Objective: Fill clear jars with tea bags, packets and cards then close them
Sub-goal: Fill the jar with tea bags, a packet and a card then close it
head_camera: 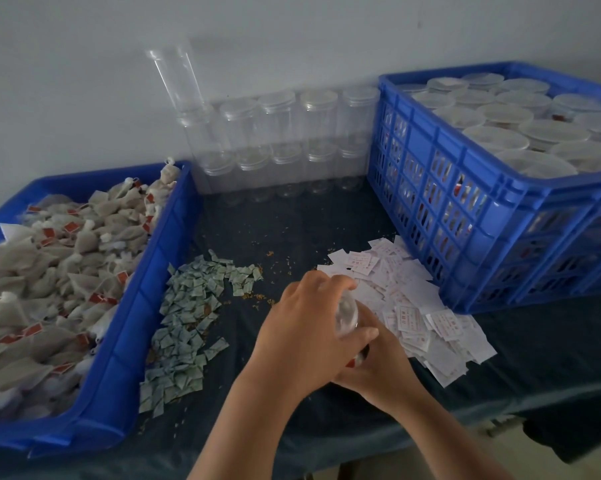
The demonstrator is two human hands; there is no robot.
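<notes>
Between left hand (302,327) and right hand (384,367), clear jar (346,315) mostly hidden, blurred

The clear jar (346,315) shows only as a blurred glint between the left hand (304,327), wrapped over its top, and the right hand (382,370), gripping it lower down. Apart from a speck of red, its contents cannot be told, nor whether a lid is on. The tea-bag tray (119,341) is cut off by the left edge and the blue crate (448,131) by the right. The crate's lower jars show only in slivers through its slots. Print on the white cards (410,317) is too small to read. The empty jars (278,143) by the wall look faint, and the tall clear stack (176,77) is smeared.
</notes>
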